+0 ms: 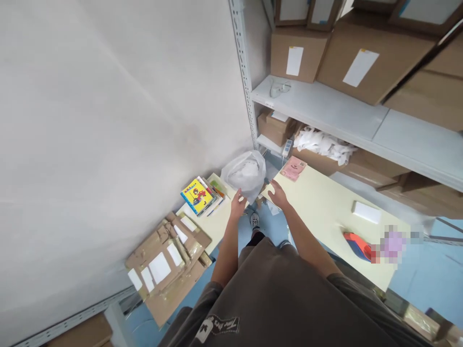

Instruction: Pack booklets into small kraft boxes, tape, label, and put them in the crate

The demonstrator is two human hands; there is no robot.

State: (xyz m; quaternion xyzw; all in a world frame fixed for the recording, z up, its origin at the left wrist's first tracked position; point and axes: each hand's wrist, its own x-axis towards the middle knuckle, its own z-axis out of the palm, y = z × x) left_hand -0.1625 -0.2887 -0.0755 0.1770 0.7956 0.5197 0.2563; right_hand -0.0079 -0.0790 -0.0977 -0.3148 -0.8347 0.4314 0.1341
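We reach our left hand (pixel 238 203) and right hand (pixel 279 194), fingers spread and holding nothing, toward the crinkly white plastic bag (pixel 245 172). It looks floppy, so grabbing it needs both hands.

Pixelated patch (pixel 394 243) beside the red-blue tool (pixel 356 244) (contents unreadable)

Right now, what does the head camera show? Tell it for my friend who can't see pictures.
Seen from above, a person's left hand and right hand reach to a white plastic bag beside a pale table. Picture books and flattened cardboard lie left. A red-and-blue tape dispenser lies right, below a shelf of brown boxes.
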